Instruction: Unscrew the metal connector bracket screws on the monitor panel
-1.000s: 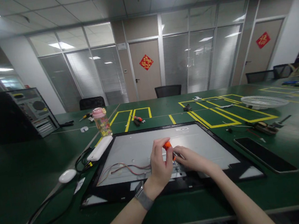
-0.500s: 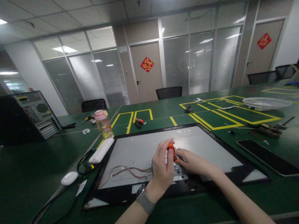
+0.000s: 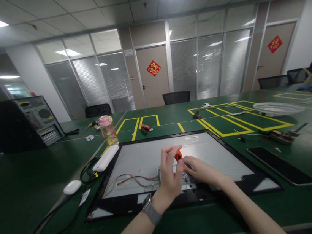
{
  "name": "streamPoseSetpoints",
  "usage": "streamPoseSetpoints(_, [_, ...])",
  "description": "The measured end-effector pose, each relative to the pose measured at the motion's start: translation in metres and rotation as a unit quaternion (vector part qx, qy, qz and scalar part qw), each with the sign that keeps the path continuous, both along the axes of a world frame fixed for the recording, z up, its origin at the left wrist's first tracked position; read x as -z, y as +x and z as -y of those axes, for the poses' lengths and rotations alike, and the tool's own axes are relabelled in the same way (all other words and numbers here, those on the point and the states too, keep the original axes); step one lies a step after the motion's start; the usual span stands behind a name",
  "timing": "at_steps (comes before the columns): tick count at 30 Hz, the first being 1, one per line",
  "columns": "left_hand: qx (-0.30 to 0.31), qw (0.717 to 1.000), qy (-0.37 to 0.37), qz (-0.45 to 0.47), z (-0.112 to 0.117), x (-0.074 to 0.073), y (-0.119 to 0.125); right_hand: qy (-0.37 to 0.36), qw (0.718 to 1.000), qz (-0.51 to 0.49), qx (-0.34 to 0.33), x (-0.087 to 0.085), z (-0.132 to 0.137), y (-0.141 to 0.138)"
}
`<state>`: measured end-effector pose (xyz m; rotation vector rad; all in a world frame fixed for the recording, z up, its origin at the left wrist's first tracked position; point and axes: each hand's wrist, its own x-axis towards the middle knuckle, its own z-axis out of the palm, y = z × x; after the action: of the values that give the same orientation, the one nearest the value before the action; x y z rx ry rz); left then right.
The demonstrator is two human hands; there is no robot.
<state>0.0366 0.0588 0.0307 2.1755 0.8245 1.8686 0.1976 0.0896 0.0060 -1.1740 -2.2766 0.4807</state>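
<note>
My left hand (image 3: 169,172), with a watch on its wrist, curls loosely around an orange-handled tool that looks like a screwdriver (image 3: 178,155). Its thumb and index finger are parted on either side of the handle. My right hand (image 3: 199,169) is closed in a pinch right beside the handle's lower end; what lies between its fingertips is hidden. Both hands are over a large flat display panel (image 3: 138,154), grey-backed with a black border, lying on the table. Under them is a small metal part, partly covered. Thin coloured wires (image 3: 137,178) run left from it.
Left of the panel are a white power strip (image 3: 106,158), a white mouse (image 3: 72,187), black cables and a pink-lidded bottle (image 3: 107,130). A computer case (image 3: 16,124) stands far left. At right lie a phone (image 3: 280,166), a brown tool (image 3: 285,135) and a white basket (image 3: 278,107).
My left thumb and index finger have spread apart around the orange handle, and the handle leans a little differently. My right hand stays in nearly the same spot.
</note>
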Motion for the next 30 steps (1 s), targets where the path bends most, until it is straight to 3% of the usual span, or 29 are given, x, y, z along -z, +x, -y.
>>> streamPoseSetpoints(4, [0.014,1.000,-0.024,0.009,0.0000,0.0001,0.0015,-0.002,1.000,0.002,-0.005,0.0008,-0.0015,-0.0007])
streamPoseSetpoints(11, [-0.021,1.000,0.015,0.018,-0.0016,-0.0022,0.0004,0.000,1.000,0.001,0.005,-0.0015,0.0016,-0.0009])
streamPoseSetpoints(17, [0.029,0.999,-0.034,0.022,0.0000,0.0009,0.0015,0.001,1.000,0.012,0.000,0.0031,-0.0023,0.0002])
streamPoseSetpoints(23, [-0.026,0.999,0.007,0.023,-0.0016,0.0013,0.0017,-0.004,1.000,0.002,0.001,0.0022,-0.0007,0.0006])
streamPoseSetpoints(30, [-0.049,0.998,-0.021,0.046,-0.0022,0.0048,0.0016,-0.011,1.000,0.007,0.000,-0.0023,0.0023,-0.0003])
